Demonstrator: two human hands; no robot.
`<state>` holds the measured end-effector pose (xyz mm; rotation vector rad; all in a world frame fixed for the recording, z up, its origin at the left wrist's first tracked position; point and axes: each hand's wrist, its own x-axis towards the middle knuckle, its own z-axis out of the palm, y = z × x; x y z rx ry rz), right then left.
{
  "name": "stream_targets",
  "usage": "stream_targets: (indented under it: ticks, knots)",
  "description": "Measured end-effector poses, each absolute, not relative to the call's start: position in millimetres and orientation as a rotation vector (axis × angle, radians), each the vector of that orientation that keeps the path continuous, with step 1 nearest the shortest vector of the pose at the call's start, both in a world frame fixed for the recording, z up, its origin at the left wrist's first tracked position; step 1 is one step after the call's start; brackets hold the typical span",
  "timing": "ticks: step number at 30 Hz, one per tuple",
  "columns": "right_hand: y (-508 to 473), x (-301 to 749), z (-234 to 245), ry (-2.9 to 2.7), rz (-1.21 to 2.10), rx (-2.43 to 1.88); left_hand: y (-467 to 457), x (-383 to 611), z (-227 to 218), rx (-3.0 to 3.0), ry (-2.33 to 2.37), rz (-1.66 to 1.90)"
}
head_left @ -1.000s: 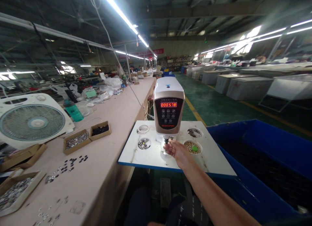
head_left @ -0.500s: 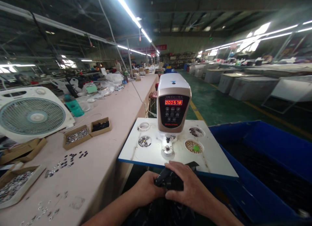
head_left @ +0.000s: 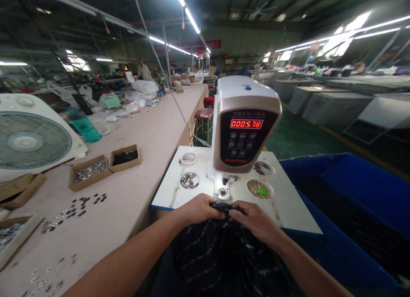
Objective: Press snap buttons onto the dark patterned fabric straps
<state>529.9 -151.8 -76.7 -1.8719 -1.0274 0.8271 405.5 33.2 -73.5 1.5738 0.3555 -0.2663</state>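
A black garment [head_left: 221,254] with small white lettering hangs down toward my lap. Its upper edge is pinched between my left hand [head_left: 201,209] and my right hand [head_left: 253,216], thumbs on top. Both hands are closed on the cloth at the front edge of the white board [head_left: 173,199]. Just beyond them stands a snap-fastening machine [head_left: 246,126], its red display reading 000578. The cloth edge lies close in front of the machine's lower die [head_left: 223,192]; whether they touch I cannot tell.
Round wells in the board hold gold fasteners [head_left: 259,189] and small metal parts [head_left: 190,181]. On the left table are a box of metal snaps [head_left: 91,173], loose dark snaps [head_left: 81,207] and a fan [head_left: 35,135]. To the right stands a blue bin [head_left: 339,173] with dark cloth inside.
Both hands have moved forward and up to the board's edge, nearer the die. The garment is now spread between them, its edge pulled straighter. The view has moved closer to the machine.
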Motion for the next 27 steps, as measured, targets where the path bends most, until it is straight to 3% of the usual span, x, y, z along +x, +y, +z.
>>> stream_targets:
  ticks: [10, 27]
  knots:
    - [-108.7, 563.9, -91.8, -0.998, 0.342, -2.13, 59.8, 453.7, -83.0, 1.75, 0.45, -0.13]
    - [-96.0, 576.6, -94.2, -1.033, 0.287, -2.25, 69.5, 474.1, -99.2, 1.719, 0.537, -0.151]
